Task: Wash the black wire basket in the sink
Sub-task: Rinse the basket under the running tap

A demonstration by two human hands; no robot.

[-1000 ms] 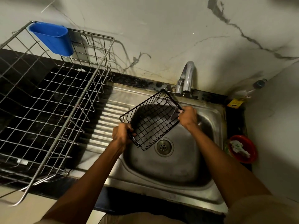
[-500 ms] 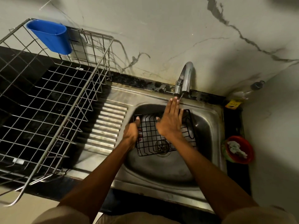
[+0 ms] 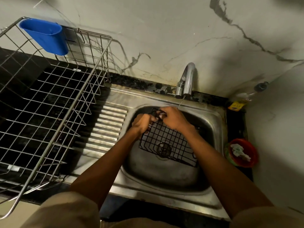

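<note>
Black wire basket [image 3: 169, 145], stiff, light, probably slippery wet; left hand [image 3: 141, 123] and right hand [image 3: 172, 118] grip its far rim.

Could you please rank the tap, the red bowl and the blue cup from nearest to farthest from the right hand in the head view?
From the right hand:
1. Tap, just behind it.
2. Red bowl, off to the right.
3. Blue cup, far left on the rack.
</note>
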